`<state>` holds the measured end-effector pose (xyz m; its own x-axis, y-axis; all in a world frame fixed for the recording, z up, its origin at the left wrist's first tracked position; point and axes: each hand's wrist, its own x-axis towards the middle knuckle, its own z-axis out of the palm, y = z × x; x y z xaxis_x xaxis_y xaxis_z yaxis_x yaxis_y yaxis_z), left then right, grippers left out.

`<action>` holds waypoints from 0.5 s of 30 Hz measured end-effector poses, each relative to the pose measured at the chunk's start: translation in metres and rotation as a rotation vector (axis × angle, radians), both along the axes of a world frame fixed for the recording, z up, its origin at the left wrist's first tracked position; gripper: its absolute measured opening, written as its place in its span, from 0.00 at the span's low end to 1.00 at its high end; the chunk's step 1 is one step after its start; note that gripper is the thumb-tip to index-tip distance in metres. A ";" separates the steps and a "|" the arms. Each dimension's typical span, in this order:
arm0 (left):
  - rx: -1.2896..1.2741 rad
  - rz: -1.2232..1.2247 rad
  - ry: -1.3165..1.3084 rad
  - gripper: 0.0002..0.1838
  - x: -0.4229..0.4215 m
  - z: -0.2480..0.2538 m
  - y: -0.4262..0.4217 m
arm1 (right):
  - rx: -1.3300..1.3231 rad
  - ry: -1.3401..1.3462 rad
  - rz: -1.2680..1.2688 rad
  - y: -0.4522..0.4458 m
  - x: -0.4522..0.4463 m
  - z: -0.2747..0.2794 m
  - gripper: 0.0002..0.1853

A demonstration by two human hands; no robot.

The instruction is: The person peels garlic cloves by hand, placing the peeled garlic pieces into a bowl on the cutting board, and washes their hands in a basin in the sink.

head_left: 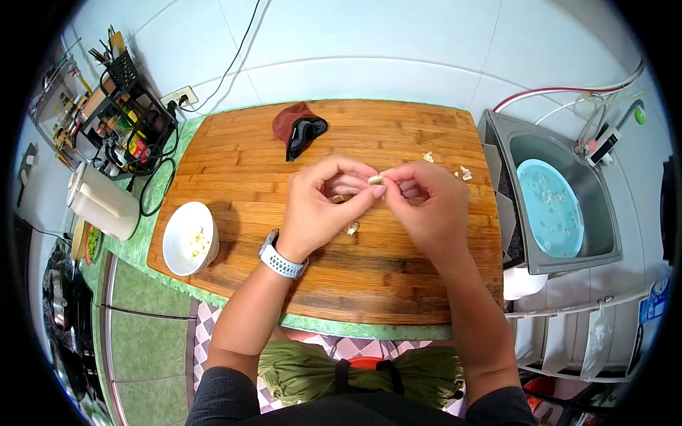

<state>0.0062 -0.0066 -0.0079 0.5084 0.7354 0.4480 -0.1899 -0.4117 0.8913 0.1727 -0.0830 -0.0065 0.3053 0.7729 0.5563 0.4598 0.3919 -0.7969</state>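
Over the middle of a wooden board point(234, 170), my left hand point(320, 206) and my right hand point(435, 209) meet at the fingertips. Between them they pinch a pale garlic clove point(375, 180), thumbs and forefingers closed on it from both sides. A watch with a light band sits on my left wrist. Just below the hands lies a bit of garlic skin point(352, 228); another piece beside it is partly covered by my left hand. More garlic scraps point(464, 173) lie to the right. A white bowl point(175, 245) at the left holds several small pale garlic pieces.
A reddish-brown and black cloth item point(293, 128) lies at the board's back. On the right, a sink point(604, 241) holds a light blue basin point(529, 170). A cream pitcher point(114, 206) and a black rack point(124, 78) with bottles stand left, near cords.
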 end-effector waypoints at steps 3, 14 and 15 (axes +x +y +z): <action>0.019 0.039 0.037 0.08 0.000 -0.005 0.002 | 0.036 -0.079 -0.036 -0.001 -0.001 0.002 0.05; -0.093 -0.091 -0.095 0.03 0.000 -0.003 0.001 | -0.166 0.354 0.131 -0.002 -0.001 0.003 0.03; -0.113 -0.089 -0.092 0.03 0.000 -0.004 0.002 | -0.175 0.381 0.152 -0.002 -0.001 0.004 0.04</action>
<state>0.0064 -0.0047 -0.0123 0.5345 0.7375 0.4129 -0.3045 -0.2877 0.9080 0.1719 -0.0847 -0.0025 0.3391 0.8972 0.2830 0.0682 0.2766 -0.9586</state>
